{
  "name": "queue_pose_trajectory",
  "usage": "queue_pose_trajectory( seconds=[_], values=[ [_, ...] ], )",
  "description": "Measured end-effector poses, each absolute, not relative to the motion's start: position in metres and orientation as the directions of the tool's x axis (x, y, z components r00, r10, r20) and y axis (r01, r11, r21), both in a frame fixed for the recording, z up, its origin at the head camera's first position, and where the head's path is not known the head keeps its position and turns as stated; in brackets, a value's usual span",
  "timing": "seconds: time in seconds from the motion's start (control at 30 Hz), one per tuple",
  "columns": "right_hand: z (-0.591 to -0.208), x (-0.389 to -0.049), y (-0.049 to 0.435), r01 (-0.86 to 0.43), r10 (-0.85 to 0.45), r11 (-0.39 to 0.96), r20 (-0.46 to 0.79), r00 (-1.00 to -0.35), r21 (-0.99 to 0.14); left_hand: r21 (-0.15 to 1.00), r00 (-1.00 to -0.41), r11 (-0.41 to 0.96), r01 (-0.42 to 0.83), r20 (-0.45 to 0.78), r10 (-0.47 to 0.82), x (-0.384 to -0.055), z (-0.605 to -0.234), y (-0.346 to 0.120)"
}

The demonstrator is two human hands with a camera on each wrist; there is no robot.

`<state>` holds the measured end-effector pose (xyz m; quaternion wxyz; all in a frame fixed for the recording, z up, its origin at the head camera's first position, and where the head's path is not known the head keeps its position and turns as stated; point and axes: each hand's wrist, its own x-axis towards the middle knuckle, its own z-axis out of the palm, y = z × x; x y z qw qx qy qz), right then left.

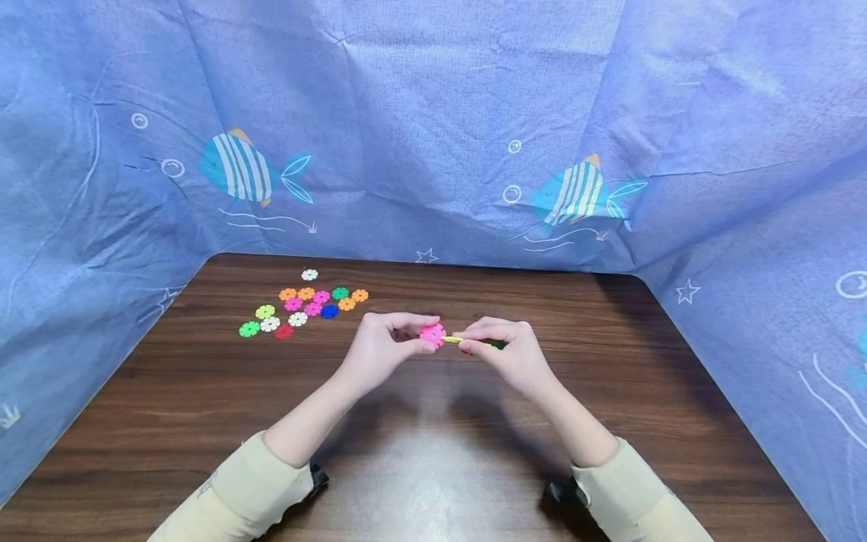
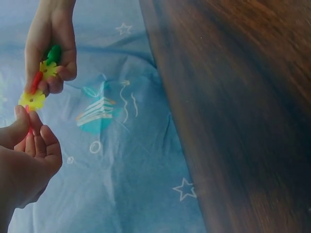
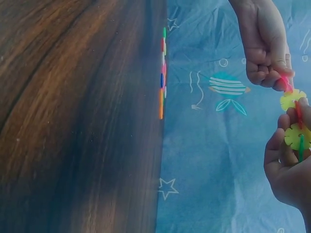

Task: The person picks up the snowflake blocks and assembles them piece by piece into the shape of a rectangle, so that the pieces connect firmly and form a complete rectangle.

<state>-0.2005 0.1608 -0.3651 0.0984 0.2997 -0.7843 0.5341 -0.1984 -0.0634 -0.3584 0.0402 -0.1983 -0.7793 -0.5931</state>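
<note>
In front of the body, my left hand point(image 1: 381, 352) pinches a pink notched flower disc point(image 1: 432, 336) between thumb and fingers. Its edge meets the edge of a yellow notched disc point(image 2: 32, 100). That yellow disc ends a short chain gripped by my right hand point(image 1: 511, 352): a red disc point(image 2: 36, 82), a second yellow disc point(image 3: 294, 138) and a green disc point(image 2: 54, 54) follow, interlocked at angles. Thumb and fingers of the right hand hold the chain around the red disc and partly cover it. Both hands are raised above the brown wooden table point(image 1: 433, 452).
Loose notched discs in orange, pink, green, white, blue and red lie at the table's back left, with one white disc point(image 1: 309, 275) farther back. Blue fish-print cloth point(image 1: 433, 135) hangs behind and beside the table.
</note>
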Motion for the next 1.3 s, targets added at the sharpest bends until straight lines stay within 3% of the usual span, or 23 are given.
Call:
queue_pose_trajectory(
  seconds=[0.27,0.53,0.8,0.97,1.3],
  values=[
    [-0.339,-0.178,0.15,-0.578,-0.355,0.293,0.475,-0.805,-0.761,0.907,-0.913,0.212,0.365,0.305,0.27,-0.197,-0.36,-0.065],
    [-0.338,-0.174,0.144,-0.653,-0.364,0.274,0.553,-0.75,-0.706,0.885,-0.894,0.214,0.413,0.349,0.282,-0.195,-0.359,-0.065],
    [-0.337,-0.176,0.142,-0.48,-0.346,0.343,0.366,-0.864,-0.808,0.837,-0.875,0.302,0.456,0.359,0.325,-0.202,-0.354,-0.069],
    [-0.342,-0.181,0.149,-0.379,-0.375,0.334,0.248,-0.893,-0.863,0.797,-0.867,0.366,0.481,0.369,0.336,-0.202,-0.351,-0.075],
    [-0.353,-0.196,0.173,-0.329,-0.31,0.265,0.243,-0.919,-0.906,0.77,-0.895,0.464,0.439,0.327,0.303,-0.207,-0.346,-0.128]
  ],
)
